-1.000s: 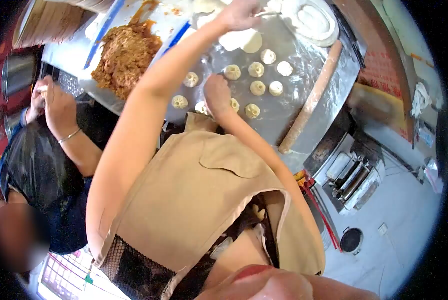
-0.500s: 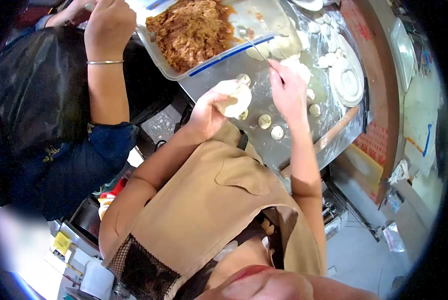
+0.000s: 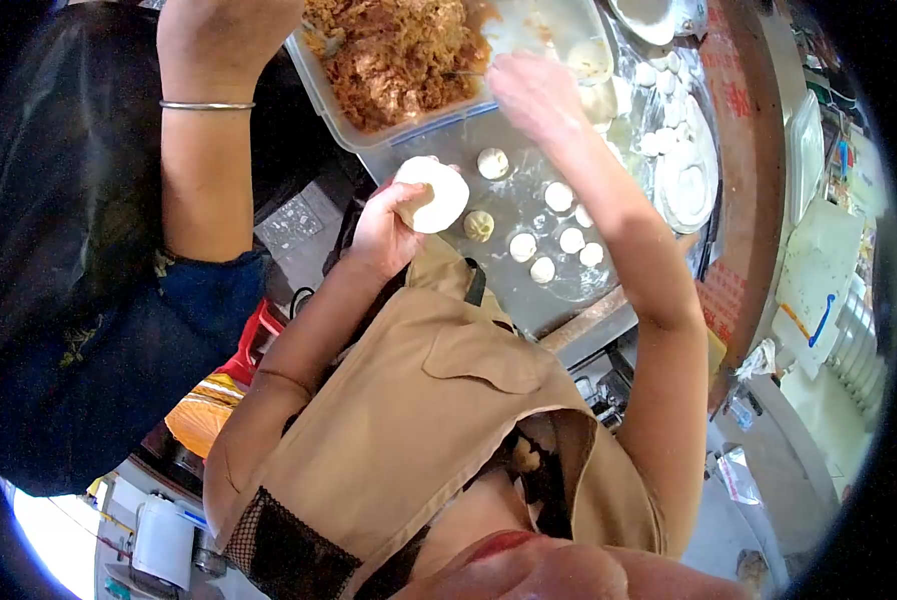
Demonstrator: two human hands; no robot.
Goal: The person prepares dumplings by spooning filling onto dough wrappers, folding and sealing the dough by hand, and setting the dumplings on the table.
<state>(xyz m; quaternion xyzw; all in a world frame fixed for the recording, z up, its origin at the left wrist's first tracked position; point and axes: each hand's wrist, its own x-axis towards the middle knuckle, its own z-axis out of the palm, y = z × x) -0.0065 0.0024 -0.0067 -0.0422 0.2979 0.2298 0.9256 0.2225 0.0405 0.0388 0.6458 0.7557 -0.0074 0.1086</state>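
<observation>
One dough wrapper (image 3: 442,200) lies clasped in the left hand (image 3: 384,228), apart from the right hand (image 3: 536,95) gripping a utensil (image 3: 467,73).

Left hand (image 3: 388,225) holds a dough round (image 3: 442,197), right hand (image 3: 533,92) a thin tool (image 3: 467,73).

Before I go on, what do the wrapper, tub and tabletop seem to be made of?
Wrapper: likely dough; matte, white and flat in the left hand.
Tub: probably plastic; translucent walls with a smooth sheen.
Tabletop: apparently metal, perhaps stainless steel; grey with bright reflections and whitish smears, though the exact metal can't be told.
</observation>
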